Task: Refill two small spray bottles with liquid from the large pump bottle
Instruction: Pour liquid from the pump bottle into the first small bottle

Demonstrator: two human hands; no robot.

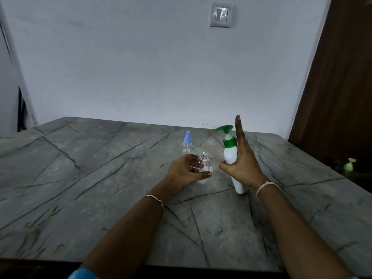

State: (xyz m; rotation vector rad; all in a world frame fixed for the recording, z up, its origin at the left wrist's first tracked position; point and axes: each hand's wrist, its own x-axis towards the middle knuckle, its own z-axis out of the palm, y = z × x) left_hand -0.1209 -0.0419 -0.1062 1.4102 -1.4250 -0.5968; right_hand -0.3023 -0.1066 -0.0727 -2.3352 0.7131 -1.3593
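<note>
The white pump bottle [230,156] with a green collar and green pump head stands tilted on the grey stone table [100,188], its base on the surface. My right hand [241,164] grips its body, index finger pointing straight up beside the pump head. My left hand [187,171] holds a small clear spray bottle [204,162] with its neck uncapped, just left of the pump bottle. A white piece lies under that hand, partly hidden. A second small clear spray bottle [187,144] with a blue spray cap stands behind the left hand.
The white wall [161,67] with a light switch [220,15] rises right behind the table's far edge. A brown wooden panel [338,87] stands at the right. Another green-topped bottle [350,164] sits low beyond the table's right edge.
</note>
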